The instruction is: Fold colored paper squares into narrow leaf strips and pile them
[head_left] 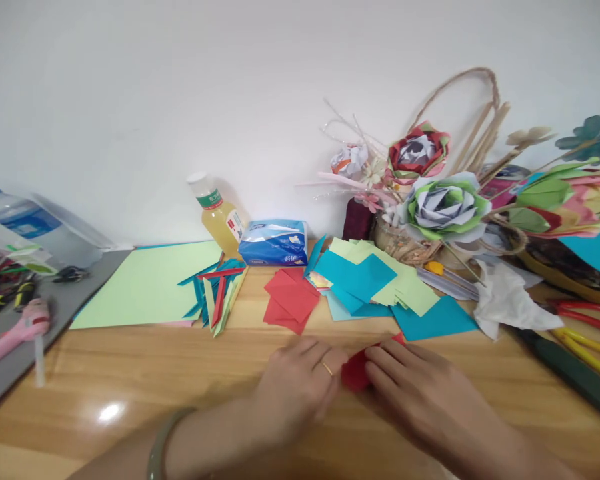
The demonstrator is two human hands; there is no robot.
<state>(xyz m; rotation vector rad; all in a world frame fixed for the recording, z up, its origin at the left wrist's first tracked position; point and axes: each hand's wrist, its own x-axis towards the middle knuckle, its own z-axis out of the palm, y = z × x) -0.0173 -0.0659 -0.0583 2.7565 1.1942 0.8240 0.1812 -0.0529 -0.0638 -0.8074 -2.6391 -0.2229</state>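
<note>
A small piece of red paper (356, 371), folded at least once by its look, is between my two hands low over the front of the table. My right hand (420, 390) lies over its right part, with bent fingers pressing it and a red corner poking out above them. Curled fingers of my left hand (300, 377) meet the paper's left edge; their tips and thumb are mostly hidden. Just beyond my left hand lie loose red paper squares (291, 300). Blue squares (363, 277) and light green squares (417, 293) overlap in a pile behind my right hand.
Folded paper strips (215, 297) lie on light green sheets (140, 287). Behind stand a drink bottle (217, 217) and a tissue pack (274, 243). Paper flowers (447, 207) crowd the right, near scissors (587, 340). A pink glue gun (25, 327) rests on the left.
</note>
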